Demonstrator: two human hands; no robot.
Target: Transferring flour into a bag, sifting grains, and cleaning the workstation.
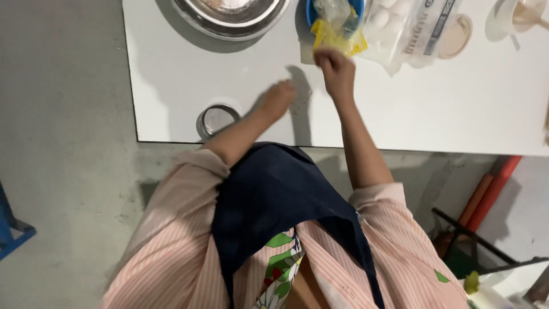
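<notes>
Steel bowl [231,17], small round tin [217,120], bagged eggs [400,23], white table [457,103].

I am standing at a white table [457,114] — its top is catching even light and carrying soft shadows. Grey concrete floor [63,143] is running along my left, scuffed and stained. A blue frame [11,229] is showing at the far left edge — red-orange poles [492,189] are leaning under the table's right side.
</notes>
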